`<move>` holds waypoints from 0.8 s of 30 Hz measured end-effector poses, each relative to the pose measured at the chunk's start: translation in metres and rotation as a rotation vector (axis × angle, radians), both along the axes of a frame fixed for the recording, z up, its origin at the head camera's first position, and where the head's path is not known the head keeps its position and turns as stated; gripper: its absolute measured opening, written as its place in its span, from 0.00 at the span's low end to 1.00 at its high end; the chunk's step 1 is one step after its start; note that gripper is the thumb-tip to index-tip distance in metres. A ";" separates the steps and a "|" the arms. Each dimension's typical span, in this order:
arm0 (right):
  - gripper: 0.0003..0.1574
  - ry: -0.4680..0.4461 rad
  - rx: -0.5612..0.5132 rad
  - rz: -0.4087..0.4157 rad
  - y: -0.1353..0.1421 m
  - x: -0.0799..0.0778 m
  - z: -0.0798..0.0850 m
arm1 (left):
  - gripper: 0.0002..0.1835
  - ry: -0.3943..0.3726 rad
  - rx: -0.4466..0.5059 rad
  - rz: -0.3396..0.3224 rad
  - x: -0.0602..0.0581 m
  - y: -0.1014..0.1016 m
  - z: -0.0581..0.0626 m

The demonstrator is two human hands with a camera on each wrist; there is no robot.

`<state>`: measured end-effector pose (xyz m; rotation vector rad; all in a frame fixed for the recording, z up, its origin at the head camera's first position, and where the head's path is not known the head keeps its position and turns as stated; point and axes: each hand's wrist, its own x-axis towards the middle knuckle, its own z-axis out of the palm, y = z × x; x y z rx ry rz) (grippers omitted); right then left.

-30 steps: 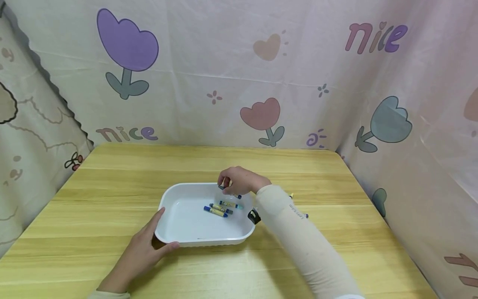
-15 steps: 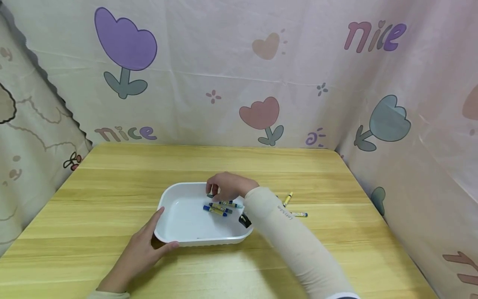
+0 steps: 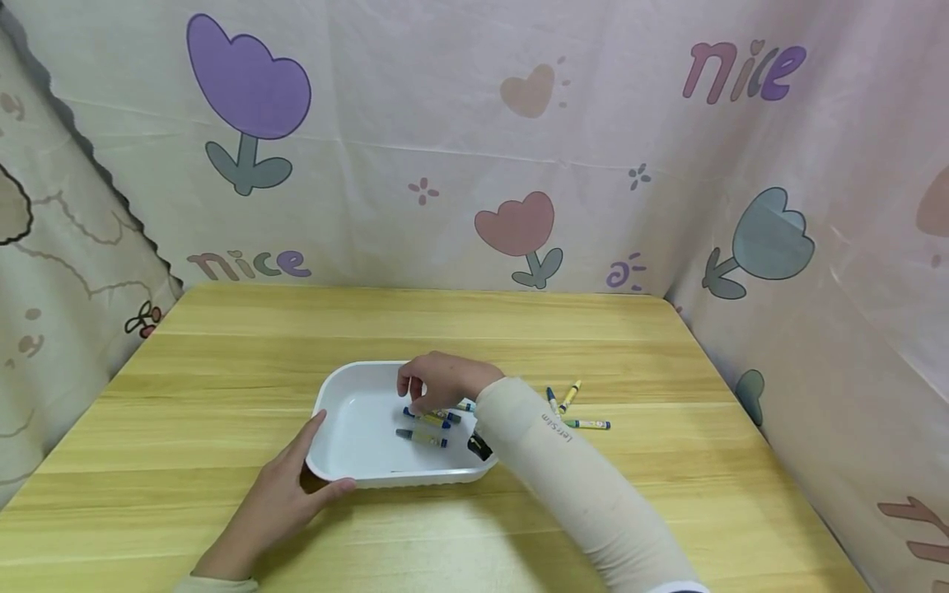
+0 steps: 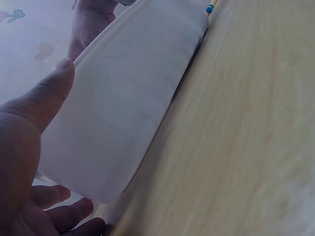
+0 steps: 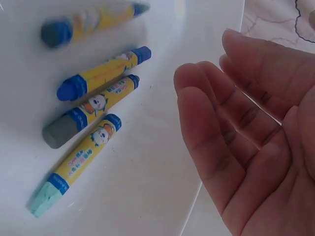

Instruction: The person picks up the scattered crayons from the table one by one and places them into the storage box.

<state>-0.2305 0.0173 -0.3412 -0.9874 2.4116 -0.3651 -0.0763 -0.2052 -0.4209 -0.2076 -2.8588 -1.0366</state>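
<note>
A white plastic tray stands on the table, with several yellow-wrapped crayons in it. My left hand grips the tray's front left corner, thumb along the near wall and fingers round the left side. Over the back of the tray hovers my right hand, its fingers loosely bent with nothing between them. A dark grey crayon lies nearest the front, blurred in the right wrist view. Beside it in that view are a blue crayon, a grey crayon and a mint green crayon.
On the wooden table, right of the tray, lie a yellow crayon, a dark blue crayon and a green-tipped crayon. A small black device sits under the right wrist. Patterned curtains stand behind and beside the table.
My right hand has moved left and toward me over the tray and released the dark grey crayon, which is now inside near the front. The left hand has stayed put.
</note>
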 end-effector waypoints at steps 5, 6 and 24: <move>0.15 0.019 -0.015 -0.033 0.007 -0.002 -0.001 | 0.55 -0.001 0.000 -0.001 -0.001 0.000 -0.001; 0.15 0.022 -0.019 -0.038 0.009 -0.002 -0.001 | 0.55 -0.003 0.000 -0.001 -0.001 0.000 -0.002; 0.17 0.133 -0.241 -0.275 0.047 -0.009 0.027 | 0.56 0.007 -0.002 -0.003 -0.001 -0.002 -0.002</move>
